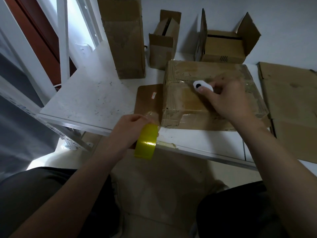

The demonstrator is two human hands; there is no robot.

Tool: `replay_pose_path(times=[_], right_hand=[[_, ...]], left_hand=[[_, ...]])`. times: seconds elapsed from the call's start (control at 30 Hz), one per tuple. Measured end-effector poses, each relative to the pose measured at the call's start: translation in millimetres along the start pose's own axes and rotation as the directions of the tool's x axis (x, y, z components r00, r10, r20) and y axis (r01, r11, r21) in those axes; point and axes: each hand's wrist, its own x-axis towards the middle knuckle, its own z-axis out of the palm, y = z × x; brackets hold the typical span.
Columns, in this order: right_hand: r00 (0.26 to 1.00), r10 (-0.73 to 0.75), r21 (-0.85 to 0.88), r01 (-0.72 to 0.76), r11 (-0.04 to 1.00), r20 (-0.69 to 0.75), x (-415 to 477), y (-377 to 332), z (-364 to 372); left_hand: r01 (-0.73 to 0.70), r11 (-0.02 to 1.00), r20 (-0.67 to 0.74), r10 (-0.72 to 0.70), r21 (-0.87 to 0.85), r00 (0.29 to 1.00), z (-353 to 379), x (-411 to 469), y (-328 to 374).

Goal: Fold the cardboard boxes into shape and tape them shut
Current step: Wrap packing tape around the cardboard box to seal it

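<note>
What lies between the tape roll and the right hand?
In the head view, a taped corner of the flat cardboard box lies between the tape roll and the right hand.

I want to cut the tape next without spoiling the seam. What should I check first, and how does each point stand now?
1. Roll gripped: ok, the left hand holds the yellow tape roll at the edge of the table.
2. Strip drawn out: ok, a clear strip runs from the roll to the cardboard box at its near left corner.
3. Cutter ready: cannot tell, the right hand holds a small white object over the box; no blade shows.
4. Side flap closed: not ok, the brown flap lies open on the table.
5. Strip pressed flat on the box: cannot tell, glare hides it.
</note>
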Motion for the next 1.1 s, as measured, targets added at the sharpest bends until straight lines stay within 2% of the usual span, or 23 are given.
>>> replay_pose_path(times=[0.07, 0.13, 0.2, 0.27, 0.3, 0.37, 0.5, 0.7, 0.83, 1.0, 1.1], right_hand=[[0.996, 0.085, -0.200, -0.090, 0.976, -0.033, 5, 8, 3], [0.987, 0.036, -0.305, -0.083, 0.949, -0.156, 1, 4, 5], [0.958, -0.193, -0.351, 0.109, 0.930, -0.213, -7, -7, 12], [0.905, -0.396, -0.365, 0.319, 0.875, -0.158, -16, -21, 25], [0.886, -0.447, -0.368, 0.378, 0.850, -0.121, -21, -27, 35], [0.875, -0.480, -0.420, 0.411, 0.809, -0.068, -29, -32, 52], [0.847, -0.529, -0.493, 0.439, 0.751, -0.052, -32, -20, 63], [0.867, -0.498, -0.627, 0.392, 0.673, 0.009, -40, -7, 72], [0.879, -0.471, -0.583, 0.346, 0.735, -0.072, -40, -15, 72], [0.913, -0.355, -0.491, 0.218, 0.843, -0.203, -34, -41, 79], [0.918, -0.317, -0.498, 0.164, 0.852, -0.240, -31, -49, 85]], left_hand=[[-0.006, 1.000, -0.049, 0.006, 0.004, 0.999, -5, 1, 4], [-0.016, 1.000, -0.072, 0.016, 0.011, 0.997, -9, 1, 7], [-0.032, 0.999, -0.084, 0.034, 0.024, 0.996, -11, 1, 9], [-0.037, 0.999, -0.094, 0.039, 0.028, 0.995, -12, 2, 11], [-0.037, 0.999, -0.100, 0.040, 0.028, 0.994, -12, 2, 12], [-0.034, 0.999, -0.100, 0.036, 0.024, 0.994, -12, 3, 12], [-0.036, 0.999, -0.088, 0.037, 0.023, 0.995, -13, 4, 10], [-0.016, 1.000, -0.096, 0.015, -0.002, 0.995, -15, 2, 10], [-0.016, 1.000, -0.094, 0.015, -0.005, 0.995, -16, 1, 10], [-0.015, 0.999, -0.090, 0.017, 0.030, 0.996, -12, 2, 10], [-0.012, 1.000, -0.070, 0.014, 0.028, 0.997, -9, 3, 10]])
